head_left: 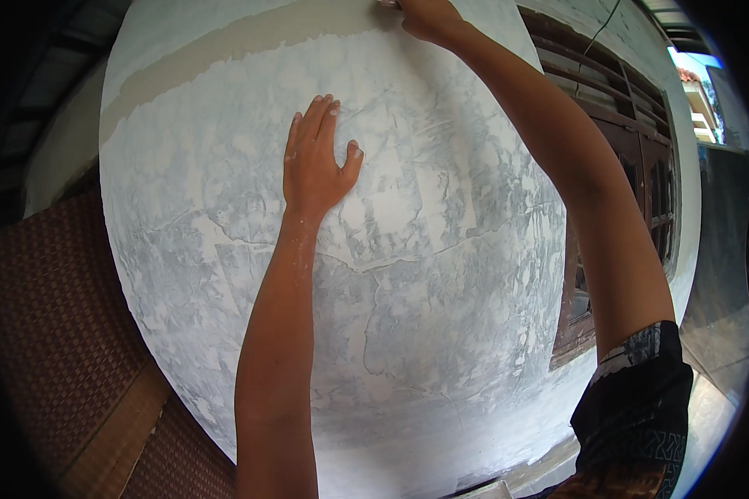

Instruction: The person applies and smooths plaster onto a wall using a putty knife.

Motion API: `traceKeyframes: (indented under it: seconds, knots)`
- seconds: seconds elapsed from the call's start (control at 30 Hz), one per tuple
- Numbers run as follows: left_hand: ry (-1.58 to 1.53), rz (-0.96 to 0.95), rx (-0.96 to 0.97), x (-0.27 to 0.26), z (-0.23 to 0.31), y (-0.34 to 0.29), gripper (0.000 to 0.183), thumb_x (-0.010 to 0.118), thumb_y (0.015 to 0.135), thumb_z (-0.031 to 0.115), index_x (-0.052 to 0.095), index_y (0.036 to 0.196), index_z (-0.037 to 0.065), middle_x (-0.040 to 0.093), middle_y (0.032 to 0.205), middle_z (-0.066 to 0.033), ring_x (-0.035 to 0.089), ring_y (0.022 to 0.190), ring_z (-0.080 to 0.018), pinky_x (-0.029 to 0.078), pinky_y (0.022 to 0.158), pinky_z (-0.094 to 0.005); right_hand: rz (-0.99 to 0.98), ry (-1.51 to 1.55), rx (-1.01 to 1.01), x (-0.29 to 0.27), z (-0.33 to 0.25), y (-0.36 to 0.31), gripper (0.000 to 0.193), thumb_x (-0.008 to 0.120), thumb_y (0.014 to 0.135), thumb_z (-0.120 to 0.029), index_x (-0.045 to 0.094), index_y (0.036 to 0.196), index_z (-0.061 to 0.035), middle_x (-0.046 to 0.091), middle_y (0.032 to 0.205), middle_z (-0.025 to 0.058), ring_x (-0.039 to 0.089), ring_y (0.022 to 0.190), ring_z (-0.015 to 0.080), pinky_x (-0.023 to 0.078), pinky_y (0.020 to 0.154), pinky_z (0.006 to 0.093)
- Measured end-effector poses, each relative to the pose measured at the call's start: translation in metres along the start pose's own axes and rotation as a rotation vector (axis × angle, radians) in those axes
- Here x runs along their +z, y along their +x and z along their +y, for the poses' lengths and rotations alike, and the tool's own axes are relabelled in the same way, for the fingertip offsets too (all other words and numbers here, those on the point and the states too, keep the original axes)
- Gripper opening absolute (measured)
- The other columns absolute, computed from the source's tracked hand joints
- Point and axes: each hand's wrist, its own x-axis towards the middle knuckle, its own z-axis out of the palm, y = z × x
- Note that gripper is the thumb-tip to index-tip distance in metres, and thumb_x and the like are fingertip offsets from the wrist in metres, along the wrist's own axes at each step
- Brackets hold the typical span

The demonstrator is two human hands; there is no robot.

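A whitish, patchy plastered wall (441, 308) fills the middle of the head view, with thin cracks across it. Along its upper part runs a smooth grey-beige band (258, 33), slanting down to the left. My left hand (314, 160) lies against the wall below that band, fingers stretched out and thumb spread, holding nothing. High up, by the band's right end, my right hand (429, 18) is closed with its fingers curled. The top edge of the view cuts off whatever it grips. White specks mark my left fingertips and wrist.
To the right is a brown wooden window (632, 141) with slats above it. A woven brown mat (66, 308) stands along the left side. A pale ledge (549, 470) runs along the wall's foot. Roofing (75, 37) shows at the upper left.
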Motion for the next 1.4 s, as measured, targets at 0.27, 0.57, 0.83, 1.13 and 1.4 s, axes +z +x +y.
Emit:
traceKeyframes:
  seconds: [0.27, 0.57, 0.83, 1.13, 1.4]
  knots:
    - [0.034, -0.002, -0.015, -0.011, -0.009, -0.005, 0.055, 0.06, 0.084, 0.017, 0.051, 0.135, 0.0, 0.05, 0.144, -0.0137, 0.04, 0.14, -0.0265, 0.025, 0.12, -0.0451, -0.163, -0.001, -0.24, -0.008, -0.049, -0.061, 0.021, 0.054, 0.077, 0.007, 0.068, 0.093, 0.0058, 0.066, 0.094, 0.027, 0.066, 0.088, 0.0418, 0.052, 0.08, 0.0486]
    - [0.022, -0.004, -0.002, -0.005, -0.008, -0.005, 0.056, 0.059, 0.084, 0.015, 0.049, 0.138, 0.001, 0.049, 0.145, -0.0133, 0.04, 0.14, -0.0273, 0.025, 0.119, -0.0456, -0.105, -0.034, -0.182, -0.003, -0.024, -0.036, 0.017, 0.058, 0.077, 0.003, 0.067, 0.091, 0.0049, 0.068, 0.096, 0.0235, 0.067, 0.089, 0.0403, 0.053, 0.079, 0.046]
    - [0.017, -0.005, 0.012, -0.008, -0.005, -0.002, 0.056, 0.06, 0.084, 0.015, 0.049, 0.137, 0.0, 0.049, 0.144, -0.0141, 0.04, 0.139, -0.0282, 0.025, 0.119, -0.0458, -0.103, 0.038, -0.11, -0.023, -0.038, -0.034, 0.023, 0.055, 0.078, 0.004, 0.068, 0.096, 0.0039, 0.067, 0.093, 0.0248, 0.067, 0.088, 0.0395, 0.053, 0.079, 0.0468]
    - [-0.009, -0.005, 0.003, -0.008, -0.01, -0.006, 0.057, 0.06, 0.084, 0.015, 0.049, 0.137, 0.0, 0.049, 0.144, -0.0142, 0.039, 0.14, -0.0278, 0.024, 0.119, -0.0456, -0.258, -0.055, -0.204, 0.004, -0.053, -0.058, 0.024, 0.061, 0.074, 0.001, 0.069, 0.097, 0.0028, 0.067, 0.103, 0.0245, 0.067, 0.095, 0.0373, 0.055, 0.083, 0.045]
    - [-0.014, -0.004, 0.013, -0.002, -0.005, -0.002, 0.056, 0.059, 0.085, 0.015, 0.049, 0.138, 0.001, 0.048, 0.145, -0.0131, 0.038, 0.141, -0.0267, 0.023, 0.12, -0.0453, -0.077, 0.162, 0.169, -0.012, -0.024, 0.002, 0.019, 0.064, 0.086, -0.011, 0.068, 0.092, 0.0067, 0.068, 0.102, 0.0261, 0.067, 0.094, 0.0367, 0.052, 0.078, 0.0456]
